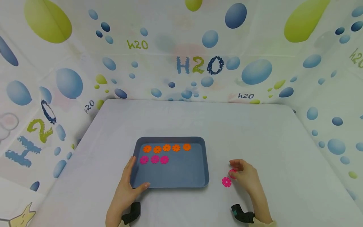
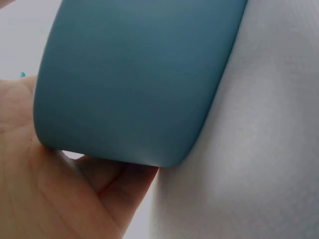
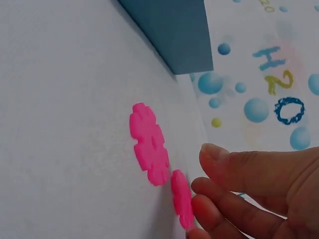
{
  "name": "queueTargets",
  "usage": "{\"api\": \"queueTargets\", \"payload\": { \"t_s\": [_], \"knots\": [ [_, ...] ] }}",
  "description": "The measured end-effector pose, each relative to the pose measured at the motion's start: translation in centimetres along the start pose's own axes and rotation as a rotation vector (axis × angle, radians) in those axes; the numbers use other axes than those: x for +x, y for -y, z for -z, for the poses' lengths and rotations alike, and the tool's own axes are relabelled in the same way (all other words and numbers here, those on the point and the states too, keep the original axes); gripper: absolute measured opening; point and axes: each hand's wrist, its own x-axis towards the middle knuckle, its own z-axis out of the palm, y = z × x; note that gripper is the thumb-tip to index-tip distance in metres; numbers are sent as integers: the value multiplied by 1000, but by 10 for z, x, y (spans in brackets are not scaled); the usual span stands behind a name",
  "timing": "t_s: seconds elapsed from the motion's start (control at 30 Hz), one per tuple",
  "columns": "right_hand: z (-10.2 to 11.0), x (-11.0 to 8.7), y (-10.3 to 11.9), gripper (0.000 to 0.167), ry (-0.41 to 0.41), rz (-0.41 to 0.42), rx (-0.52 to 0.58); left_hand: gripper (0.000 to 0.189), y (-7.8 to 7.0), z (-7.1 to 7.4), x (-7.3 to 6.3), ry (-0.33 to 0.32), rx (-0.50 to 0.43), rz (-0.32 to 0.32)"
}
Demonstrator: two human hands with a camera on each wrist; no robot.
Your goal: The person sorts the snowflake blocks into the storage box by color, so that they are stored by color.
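Note:
A blue-grey tray [image 1: 187,176] lies on the white table, its left side and near left corner gripped by my left hand [image 1: 126,183]. The left wrist view shows that hand against the tray's outer wall [image 2: 134,84]. Inside the tray are a row of several orange flower-shaped discs [image 1: 166,148] and, below it, three pink ones [image 1: 155,159]. Right of the tray, my right hand [image 1: 248,176] is over a pink flower-shaped disc [image 3: 181,199], fingertips at its edge and thumb apart from it. Another pink disc [image 3: 149,144] lies beside it on the table.
A white cloth covers the table [image 1: 175,119]. Behind it and along the sides hangs a curtain [image 1: 158,75] printed with drops and "H2O" lettering. Dark wrist mounts [image 1: 242,214] sit on both wrists.

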Motion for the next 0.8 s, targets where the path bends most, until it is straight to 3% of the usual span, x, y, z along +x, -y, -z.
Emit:
{"api": "queueTargets", "payload": {
  "t_s": [0.37,0.57,0.8],
  "knots": [
    [2,-8,-16,38,-83,38,-115,106,-1,0,1,-14,11,-18],
    [8,-6,-14,35,-63,36,-174,105,0,-1,1,-21,21,-23],
    [10,-6,-13,33,-55,-23,-190,105,0,-1,1,-23,30,-25]
  ]
}}
